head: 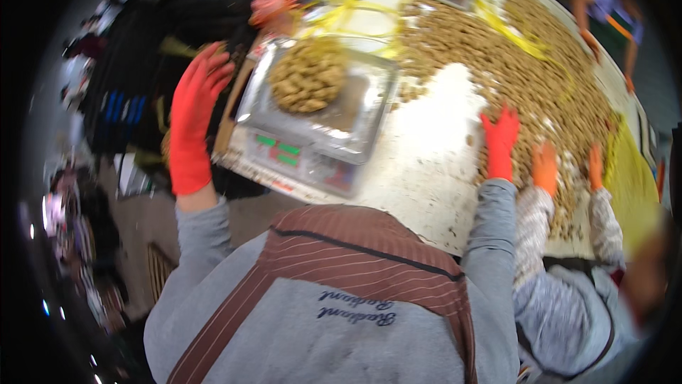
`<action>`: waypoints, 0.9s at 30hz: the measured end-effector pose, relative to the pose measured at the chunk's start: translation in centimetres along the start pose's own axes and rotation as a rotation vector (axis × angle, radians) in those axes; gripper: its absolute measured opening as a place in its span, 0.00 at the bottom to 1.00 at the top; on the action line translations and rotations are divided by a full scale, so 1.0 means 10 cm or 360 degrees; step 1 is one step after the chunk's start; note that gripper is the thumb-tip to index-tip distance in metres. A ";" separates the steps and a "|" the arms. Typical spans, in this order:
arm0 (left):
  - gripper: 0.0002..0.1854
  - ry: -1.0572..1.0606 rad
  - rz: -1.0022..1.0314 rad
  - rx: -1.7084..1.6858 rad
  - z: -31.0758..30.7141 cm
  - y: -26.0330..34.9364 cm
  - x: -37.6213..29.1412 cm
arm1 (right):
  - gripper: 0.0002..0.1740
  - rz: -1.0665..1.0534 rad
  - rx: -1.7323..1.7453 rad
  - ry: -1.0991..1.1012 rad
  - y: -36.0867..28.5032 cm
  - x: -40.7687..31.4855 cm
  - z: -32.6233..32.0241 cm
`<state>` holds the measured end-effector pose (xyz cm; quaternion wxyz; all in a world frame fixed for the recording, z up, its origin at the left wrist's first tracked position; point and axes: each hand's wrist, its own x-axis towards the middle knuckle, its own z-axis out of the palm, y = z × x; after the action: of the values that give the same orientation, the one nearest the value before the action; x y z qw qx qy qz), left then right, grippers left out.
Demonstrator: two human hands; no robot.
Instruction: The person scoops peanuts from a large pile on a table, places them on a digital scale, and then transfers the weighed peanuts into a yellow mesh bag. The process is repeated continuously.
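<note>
A metal-topped electronic scale (367,141) with a lit green display stands before me. On its plate sits a yellow mesh bag (308,77) full of tan, nut-like pieces. Left of the scale, my left hand (194,112) in a red rubber glove is raised with its fingers apart, and I see nothing held in it. My right hand (501,136), also red-gloved, lies with spread fingers at the near-left edge of a broad heap of loose tan pieces (469,43). Blur hides whether its fingertips press into them.
Beside my right arm, a co-worker's orange-gloved hands (544,168) touch the heap. Another person (610,16) stands across the white table (426,171). Yellow mesh netting (351,13) and a red plastic bag (272,8) lie behind the scale. Dark stacked crates (128,75) stand at left.
</note>
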<state>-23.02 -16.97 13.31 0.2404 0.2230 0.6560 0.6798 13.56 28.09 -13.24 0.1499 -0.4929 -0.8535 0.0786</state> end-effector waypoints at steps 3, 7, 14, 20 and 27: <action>0.25 0.0311 0.0030 -0.0391 -0.36 -0.08 -0.10 | 0.37 -0.0006 -0.0428 -0.0049 -0.07 -0.08 0.09; 0.24 0.0313 -0.0012 -0.0471 -0.23 -0.17 -0.23 | 0.32 -0.0027 -0.0467 -0.0081 -0.26 -0.09 -0.03; 0.24 0.0239 -0.0019 -0.0538 -0.03 -0.23 -0.23 | 0.25 -0.0070 -0.0212 -0.0058 -0.48 -0.62 -0.12; 0.19 0.0051 -0.0027 -0.0635 0.22 -0.27 -0.14 | 0.12 -0.0233 -0.0167 -0.0059 -0.19 -0.59 0.06; 0.19 -0.0069 0.0007 -0.0158 0.70 -0.19 -0.21 | 0.12 -0.0112 0.0277 0.0044 -0.07 -0.31 -0.20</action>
<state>-16.98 -12.74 11.69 0.2639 0.2270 0.6155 0.7071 15.12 25.08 -11.69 0.2066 -0.4489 -0.8580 0.1402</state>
